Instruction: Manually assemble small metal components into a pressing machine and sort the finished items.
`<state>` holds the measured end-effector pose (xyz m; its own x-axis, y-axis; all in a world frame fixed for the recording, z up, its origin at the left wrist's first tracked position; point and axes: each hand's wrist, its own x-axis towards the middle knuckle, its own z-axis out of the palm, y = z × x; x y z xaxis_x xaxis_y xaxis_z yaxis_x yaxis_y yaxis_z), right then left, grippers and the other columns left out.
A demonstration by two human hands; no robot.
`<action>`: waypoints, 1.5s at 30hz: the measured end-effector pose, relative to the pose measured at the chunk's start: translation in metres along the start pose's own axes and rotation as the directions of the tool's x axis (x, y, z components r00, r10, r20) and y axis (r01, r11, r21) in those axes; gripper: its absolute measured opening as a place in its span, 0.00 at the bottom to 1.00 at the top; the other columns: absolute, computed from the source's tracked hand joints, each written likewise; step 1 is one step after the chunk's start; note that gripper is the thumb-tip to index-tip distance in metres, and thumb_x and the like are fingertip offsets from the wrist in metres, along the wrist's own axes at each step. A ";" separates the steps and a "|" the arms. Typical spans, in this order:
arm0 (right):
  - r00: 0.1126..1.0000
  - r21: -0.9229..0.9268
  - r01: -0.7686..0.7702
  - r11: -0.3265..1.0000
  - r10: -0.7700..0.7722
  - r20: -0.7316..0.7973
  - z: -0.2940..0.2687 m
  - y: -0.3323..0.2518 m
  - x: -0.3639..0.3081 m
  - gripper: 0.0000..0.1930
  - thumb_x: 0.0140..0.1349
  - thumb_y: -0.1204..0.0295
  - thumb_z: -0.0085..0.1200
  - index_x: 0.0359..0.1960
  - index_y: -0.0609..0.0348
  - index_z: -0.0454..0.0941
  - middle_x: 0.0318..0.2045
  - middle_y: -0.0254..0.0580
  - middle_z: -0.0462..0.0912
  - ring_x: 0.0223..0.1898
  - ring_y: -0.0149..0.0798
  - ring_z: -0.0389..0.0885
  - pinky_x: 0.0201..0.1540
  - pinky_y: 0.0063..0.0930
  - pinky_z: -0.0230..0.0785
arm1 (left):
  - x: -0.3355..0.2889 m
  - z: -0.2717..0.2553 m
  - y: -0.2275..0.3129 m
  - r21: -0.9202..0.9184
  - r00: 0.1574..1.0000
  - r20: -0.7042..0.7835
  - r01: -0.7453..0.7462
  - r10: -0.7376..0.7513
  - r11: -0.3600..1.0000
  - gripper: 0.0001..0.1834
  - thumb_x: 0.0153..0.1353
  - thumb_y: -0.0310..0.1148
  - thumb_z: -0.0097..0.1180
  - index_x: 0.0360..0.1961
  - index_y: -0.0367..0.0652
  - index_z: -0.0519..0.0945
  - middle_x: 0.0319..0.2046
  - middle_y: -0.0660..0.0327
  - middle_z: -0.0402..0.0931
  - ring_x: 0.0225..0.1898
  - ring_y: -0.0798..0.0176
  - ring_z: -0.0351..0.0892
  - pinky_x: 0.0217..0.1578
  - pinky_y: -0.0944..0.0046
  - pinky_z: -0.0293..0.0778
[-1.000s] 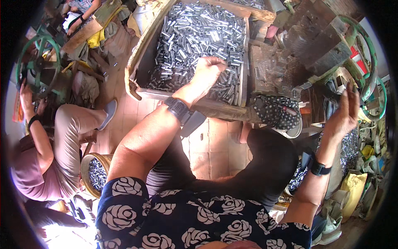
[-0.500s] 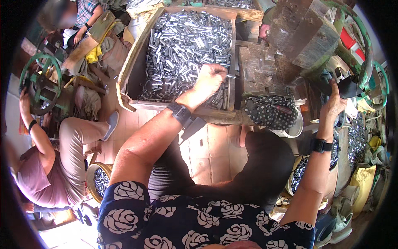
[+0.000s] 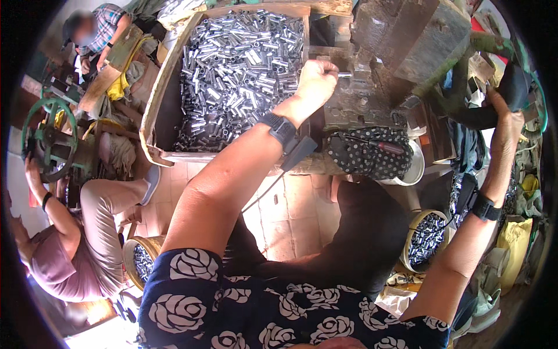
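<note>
My left hand (image 3: 318, 84) is closed, pinching a short metal tube (image 3: 345, 74) that sticks out to the right of the fingers. It hovers at the near side of a worn metal machine bed (image 3: 354, 104), just past the right wall of a wooden tray (image 3: 152, 125). Loose shiny metal tubes (image 3: 244, 70) fill that tray. At the right, my right hand (image 3: 504, 111) is wrapped round the black-covered grip (image 3: 515, 87) on a green machine wheel (image 3: 465, 107). Part of its fingers is hidden behind the grip.
A polka-dot cloth (image 3: 369, 152) with a screwdriver (image 3: 389, 148) on it lies over a white bucket (image 3: 414, 166). A tub of metal pieces (image 3: 427, 241) stands by my right knee. To the left, one person works at another green wheel (image 3: 49, 136); a second person sits farther back.
My left hand has moved right, from over the tray to the machine bed, with the tube in its fingers. My right hand has swung the wheel's grip rightward. The view has shifted slightly.
</note>
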<state>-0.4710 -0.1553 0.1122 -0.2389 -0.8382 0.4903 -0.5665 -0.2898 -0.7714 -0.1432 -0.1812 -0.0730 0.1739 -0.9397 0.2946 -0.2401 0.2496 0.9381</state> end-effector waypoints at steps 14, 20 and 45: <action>0.998 0.121 -0.067 0.990 0.064 0.024 -0.008 0.007 0.020 0.12 0.46 0.65 0.60 0.27 0.61 0.78 0.20 0.34 0.74 0.23 0.28 0.70 0.27 0.20 0.60 | 0.016 0.011 -0.015 -0.292 0.986 -0.093 0.109 -0.142 0.950 0.07 0.44 0.17 0.52 0.26 0.32 0.79 0.21 0.59 0.75 0.22 0.71 0.70 0.25 0.73 0.66; 0.998 0.235 -0.007 0.972 0.022 -0.061 0.026 0.030 -0.012 0.11 0.45 0.67 0.60 0.28 0.61 0.77 0.22 0.36 0.77 0.25 0.30 0.72 0.30 0.21 0.63 | 0.010 -0.001 -0.008 -0.267 0.988 -0.034 0.135 -0.149 0.954 0.07 0.44 0.19 0.52 0.27 0.33 0.78 0.20 0.60 0.75 0.18 0.72 0.68 0.20 0.74 0.63; 0.989 0.083 0.026 0.996 -0.014 -0.146 0.032 0.037 -0.024 0.11 0.47 0.68 0.58 0.28 0.64 0.78 0.25 0.37 0.77 0.29 0.31 0.72 0.37 0.23 0.63 | 0.017 0.024 -0.032 -0.020 0.999 -0.032 0.011 -0.012 1.000 0.06 0.48 0.19 0.51 0.29 0.28 0.76 0.22 0.61 0.73 0.25 0.69 0.70 0.27 0.71 0.66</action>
<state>-0.4612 -0.1606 0.0593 -0.3432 -0.7578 0.5549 -0.5050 -0.3492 -0.7893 -0.1558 -0.2104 -0.1024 0.2075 -0.9344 0.2895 -0.2186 0.2441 0.9448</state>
